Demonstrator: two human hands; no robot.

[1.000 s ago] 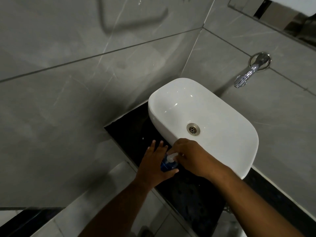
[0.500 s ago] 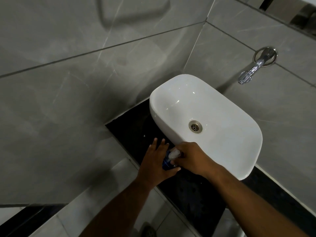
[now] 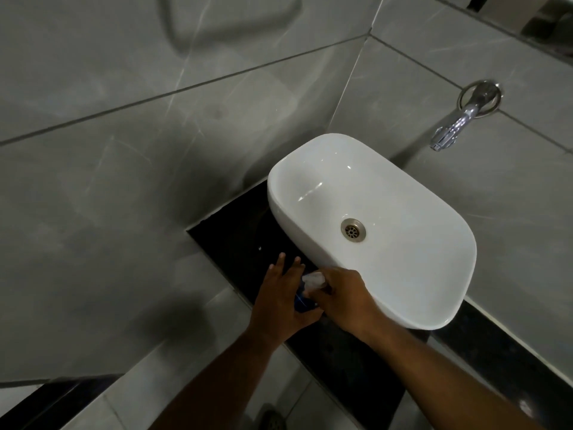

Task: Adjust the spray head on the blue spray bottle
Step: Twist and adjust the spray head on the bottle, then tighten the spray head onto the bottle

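A blue spray bottle [image 3: 302, 302] stands on the black counter [image 3: 242, 243] just in front of the white basin. Only a sliver of its blue body shows between my hands. My left hand [image 3: 283, 297] wraps the bottle from the left, thumb below and fingers stretched past it. The white spray head [image 3: 313, 280] sticks up at the top, and my right hand [image 3: 342, 294] is closed around it from the right. The bottle's lower part is hidden by both hands.
A white oval basin [image 3: 403, 197] with a metal drain [image 3: 353, 230] sits on the counter right beside my hands. A chrome tap [image 3: 455, 125] juts from the grey tiled wall above it. Grey tile walls close in at left and behind.
My hands stay on the bottle. The right hand has shifted slightly over the spray head, and the white head now shows more to the left. The view has drifted a little.
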